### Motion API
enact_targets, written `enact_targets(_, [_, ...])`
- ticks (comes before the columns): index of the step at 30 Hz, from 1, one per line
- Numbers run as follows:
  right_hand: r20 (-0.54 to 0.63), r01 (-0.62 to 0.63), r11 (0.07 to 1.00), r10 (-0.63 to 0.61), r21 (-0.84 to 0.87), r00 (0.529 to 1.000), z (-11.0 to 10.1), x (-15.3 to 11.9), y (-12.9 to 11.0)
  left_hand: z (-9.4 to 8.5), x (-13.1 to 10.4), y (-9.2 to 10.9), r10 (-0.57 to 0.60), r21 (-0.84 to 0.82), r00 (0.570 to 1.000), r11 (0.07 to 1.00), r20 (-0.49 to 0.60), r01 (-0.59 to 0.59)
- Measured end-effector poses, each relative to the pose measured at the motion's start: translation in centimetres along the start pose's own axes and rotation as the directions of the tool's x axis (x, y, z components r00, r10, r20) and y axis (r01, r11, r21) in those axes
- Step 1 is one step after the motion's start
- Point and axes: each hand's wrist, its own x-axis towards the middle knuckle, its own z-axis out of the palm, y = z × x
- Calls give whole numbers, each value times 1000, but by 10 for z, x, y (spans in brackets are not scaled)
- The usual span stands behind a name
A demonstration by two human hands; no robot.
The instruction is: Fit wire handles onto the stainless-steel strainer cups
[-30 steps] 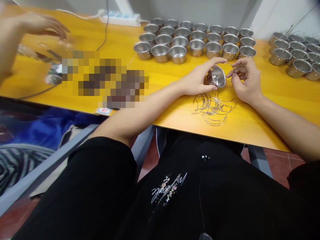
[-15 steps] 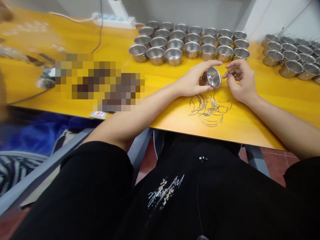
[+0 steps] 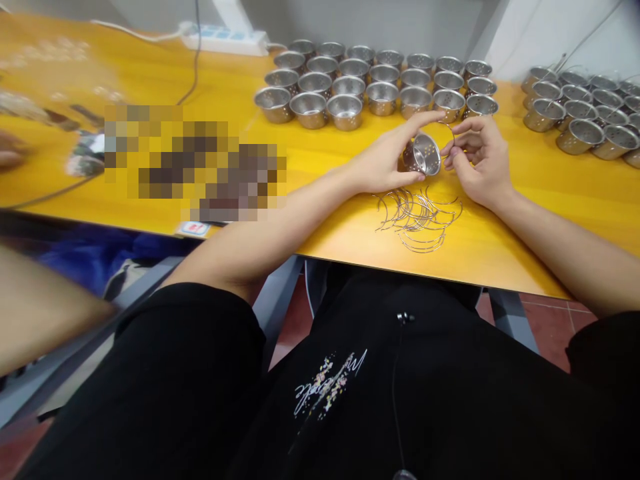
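Note:
Tilted with its mouth facing right, a small perforated metal cup point(image 3: 427, 155) is gripped in my left hand point(image 3: 383, 157). My right hand point(image 3: 480, 159) is closed, pinching a thin curved wire handle point(image 3: 453, 135) between thumb and fingers. The wire arches over the cup's open side, its upper end near my left index fingertip. Whether its ends sit in the cup's holes I cannot tell. Just below both hands, a loose pile of curved wire handles point(image 3: 417, 212) lies on the yellow table point(image 3: 345, 230).
Rows of perforated metal cups point(image 3: 345, 110) stand behind my hands. More cups point(image 3: 583, 133), some with wires, are at the right. A white power strip point(image 3: 225, 40) and cable lie at the back left. Another person's arm point(image 3: 45, 307) and blurred hand point(image 3: 10, 148) reach in from the left.
The wire in my right hand has turned and now arches closer to the cup's rim. My hands have barely moved. At the left, another person's arm and hand have come further into view.

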Motion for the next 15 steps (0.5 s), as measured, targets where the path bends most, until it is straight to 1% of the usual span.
enact_targets(4, [15, 8, 1000, -8, 17, 1000, 1, 0, 2, 3, 0, 0, 10, -24, 1000, 1000, -1, -10])
enact_targets(9, [17, -23, 1000, 23, 4, 1000, 2, 0, -6, 2, -1, -1, 31, -22, 1000, 999, 2, -31])
enact_targets(15, [36, -22, 1000, 23, -19, 999, 1, 1, -6, 3, -2, -3, -14, -10, 1000, 1000, -3, 14])
